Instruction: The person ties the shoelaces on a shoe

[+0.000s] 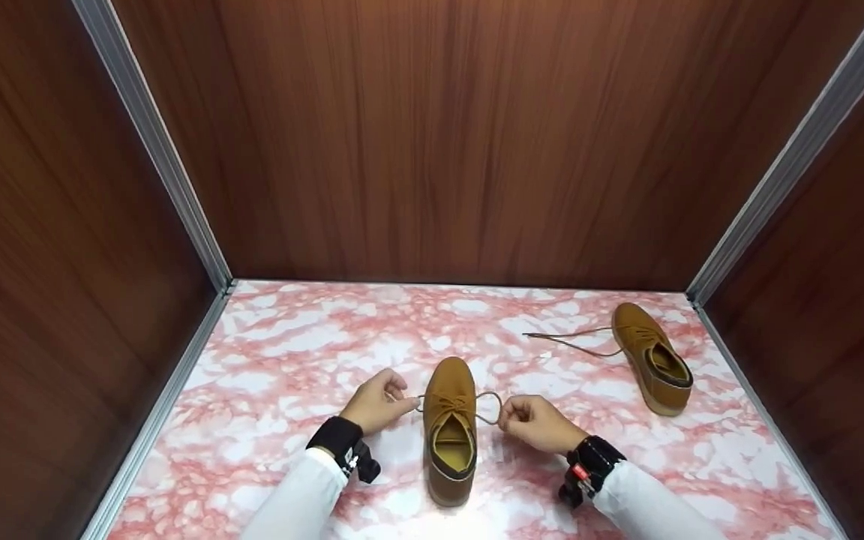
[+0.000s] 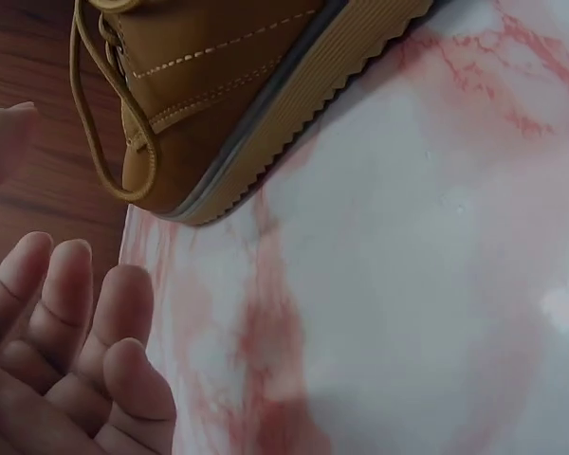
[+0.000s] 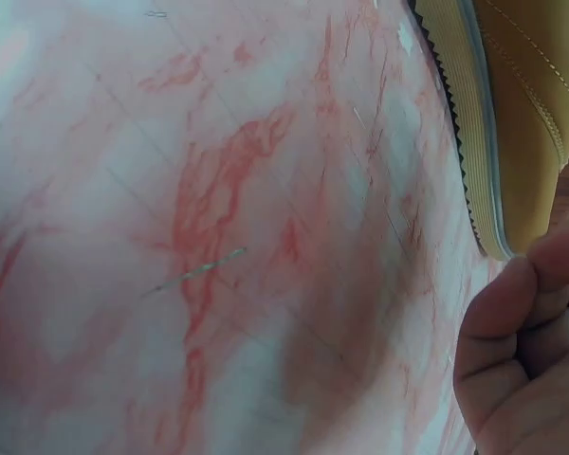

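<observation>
A tan lace-up shoe [image 1: 453,375] stands upright between the two hands, toe pointing away. Its lace is threaded through the eyelets and sticks out in a loop on each side. On the left, the left hand [image 1: 381,403] has its fingers loosely bent apart beside the left lace loop [image 2: 90,152]; the wrist view shows nothing between them. The right hand [image 1: 541,422] pinches the end of the right-hand shoelace loop [image 1: 489,394] between thumb and curled fingers. In the right wrist view those fingers [image 3: 493,332] hide the pinched lace.
A second tan shoe [image 1: 649,358] stands at the right rear, its long lace [image 1: 574,345] trailing left over the table. The pink-and-white marbled tabletop [image 1: 289,337] is bounded by brown wood-grain panels [image 1: 432,150] at the back and sides, with metal strips at the corners.
</observation>
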